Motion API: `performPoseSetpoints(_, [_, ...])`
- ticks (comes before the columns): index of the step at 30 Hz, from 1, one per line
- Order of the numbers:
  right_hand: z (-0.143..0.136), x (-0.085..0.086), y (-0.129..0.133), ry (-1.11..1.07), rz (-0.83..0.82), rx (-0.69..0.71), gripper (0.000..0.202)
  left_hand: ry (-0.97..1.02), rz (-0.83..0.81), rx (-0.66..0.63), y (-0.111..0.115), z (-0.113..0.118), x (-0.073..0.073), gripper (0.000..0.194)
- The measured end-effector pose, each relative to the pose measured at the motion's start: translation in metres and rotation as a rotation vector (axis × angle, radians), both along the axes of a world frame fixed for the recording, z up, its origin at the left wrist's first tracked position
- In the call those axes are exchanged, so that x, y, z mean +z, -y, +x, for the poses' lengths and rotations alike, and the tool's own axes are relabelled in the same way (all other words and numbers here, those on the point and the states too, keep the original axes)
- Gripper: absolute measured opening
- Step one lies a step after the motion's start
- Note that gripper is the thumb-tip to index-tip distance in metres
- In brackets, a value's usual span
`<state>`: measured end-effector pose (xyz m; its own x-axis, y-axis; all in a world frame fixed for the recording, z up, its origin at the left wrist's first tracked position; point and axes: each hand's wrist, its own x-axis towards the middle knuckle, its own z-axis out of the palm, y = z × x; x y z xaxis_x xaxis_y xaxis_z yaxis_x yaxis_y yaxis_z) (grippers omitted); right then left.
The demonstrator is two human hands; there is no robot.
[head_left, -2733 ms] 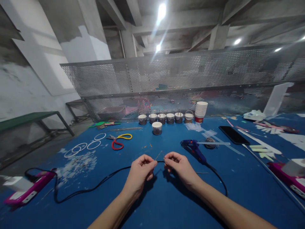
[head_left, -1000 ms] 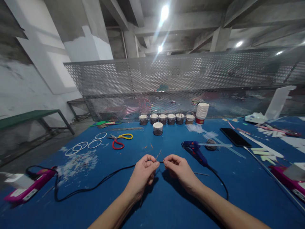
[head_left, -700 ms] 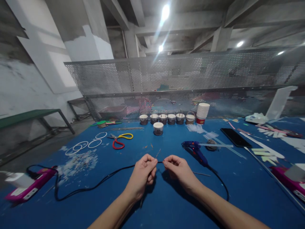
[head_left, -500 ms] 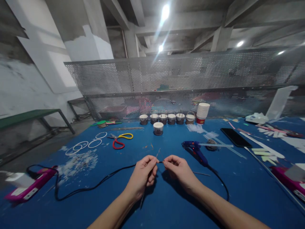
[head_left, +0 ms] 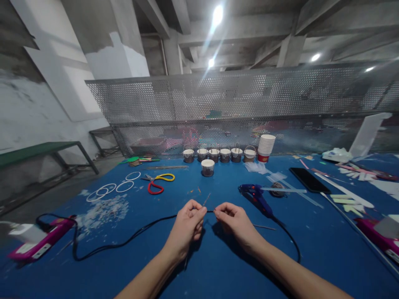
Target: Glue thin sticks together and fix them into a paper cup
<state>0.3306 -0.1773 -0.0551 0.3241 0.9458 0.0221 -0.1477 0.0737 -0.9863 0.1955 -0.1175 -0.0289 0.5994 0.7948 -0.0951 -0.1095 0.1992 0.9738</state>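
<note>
Near the middle of the table, my left hand pinches a thin brown twisted strand, whose tip sticks up past the thumb while its other end shows below the palm. Just to the right, my right hand has thumb and fingertips pressed together; what is between them is too small to make out. A black cable runs in from the left towards my left hand, and a short dark piece shows in the gap between the hands. A similar thin strand lies beside my right wrist.
A blue glue gun lies to the right, near a phone. Scissors and white rings are at left. Small dark-sided cups and a paper cup stack stand behind. Power strips flank the table.
Both hands keep their pinched hold in nearly the same place. The left fingers have shifted very slightly; the view has drifted a little.
</note>
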Motion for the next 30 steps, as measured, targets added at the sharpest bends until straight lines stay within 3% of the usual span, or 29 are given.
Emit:
performPoseSetpoints(16, [-0.0022, -0.0001, -0.0005, -0.001, -0.003, 0.004, 0.033, -0.013, -0.062, -0.045, -0.0014, -0.0003, -0.0007, 0.032])
performPoseSetpoints(30, [-0.0058, 0.0030, 0.0018, -0.004, -0.017, 0.029, 0.033, 0.017, -0.018, -0.041, -0.0007, 0.0006, -0.0022, 0.029])
